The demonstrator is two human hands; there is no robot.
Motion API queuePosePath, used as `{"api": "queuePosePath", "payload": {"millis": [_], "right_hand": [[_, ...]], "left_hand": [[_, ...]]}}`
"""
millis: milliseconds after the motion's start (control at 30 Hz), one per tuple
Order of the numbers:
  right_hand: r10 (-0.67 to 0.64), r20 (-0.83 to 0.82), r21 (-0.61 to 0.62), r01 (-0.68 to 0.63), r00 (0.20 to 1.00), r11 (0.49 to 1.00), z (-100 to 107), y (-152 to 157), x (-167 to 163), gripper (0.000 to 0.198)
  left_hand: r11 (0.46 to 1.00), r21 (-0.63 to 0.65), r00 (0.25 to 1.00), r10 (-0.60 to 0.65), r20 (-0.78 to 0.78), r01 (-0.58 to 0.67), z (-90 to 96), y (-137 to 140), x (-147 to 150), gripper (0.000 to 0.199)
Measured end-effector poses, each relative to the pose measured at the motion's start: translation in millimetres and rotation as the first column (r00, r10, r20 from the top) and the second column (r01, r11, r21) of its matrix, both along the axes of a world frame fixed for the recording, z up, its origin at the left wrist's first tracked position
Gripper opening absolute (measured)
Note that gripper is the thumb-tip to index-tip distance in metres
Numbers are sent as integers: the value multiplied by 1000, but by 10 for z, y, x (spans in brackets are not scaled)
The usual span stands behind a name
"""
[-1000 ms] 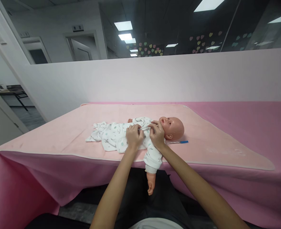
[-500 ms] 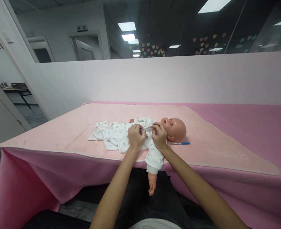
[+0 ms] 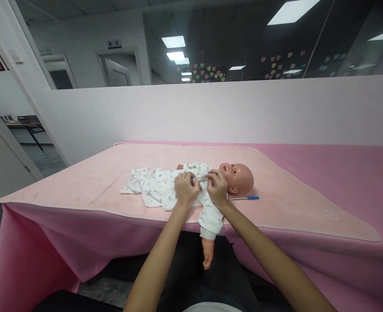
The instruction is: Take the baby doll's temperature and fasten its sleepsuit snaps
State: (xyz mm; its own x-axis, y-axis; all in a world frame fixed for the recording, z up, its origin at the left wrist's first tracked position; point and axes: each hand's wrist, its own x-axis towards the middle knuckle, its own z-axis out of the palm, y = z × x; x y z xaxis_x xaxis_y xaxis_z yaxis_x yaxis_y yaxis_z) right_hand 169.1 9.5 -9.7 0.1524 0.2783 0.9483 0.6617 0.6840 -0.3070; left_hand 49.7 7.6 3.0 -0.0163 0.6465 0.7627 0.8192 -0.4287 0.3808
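Note:
A baby doll lies on its back with its head to the right, dressed in a white printed garment. Over its chest, my left hand and my right hand are both closed in a pinch. A thin whitish strip runs between my fingertips, one end in each hand; I cannot tell whether it is the garment's edge or a separate slender thing. My right hand is close to the doll's chin. The doll's near arm hangs over the table's front edge, between my forearms.
Beside the doll's head lies a thin clear, pen-like stick with a blue end. A peach mat covers much of the table, over a pink cloth. Behind stands a white half-wall with glass above.
The camera view has shifted slightly, so everything sits a little lower. Both hands keep their pinch over the chest, and the strip between them shows more clearly.

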Motion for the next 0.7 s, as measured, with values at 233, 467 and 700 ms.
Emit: {"api": "queuePosePath", "payload": {"millis": [233, 467, 700], "right_hand": [[16, 5, -40, -16, 1000, 999, -10, 17, 3, 27], [52, 169, -175, -22, 984, 984, 15, 24, 3, 24], [43, 241, -200, 7, 970, 980, 53, -16, -6, 12]], "left_hand": [[1000, 2, 1000, -4, 15, 4, 5, -4, 1, 8], [1000, 18, 1000, -4, 11, 4, 1, -11, 0, 8], [1000, 30, 1000, -5, 2, 5, 10, -14, 14, 10]]}}
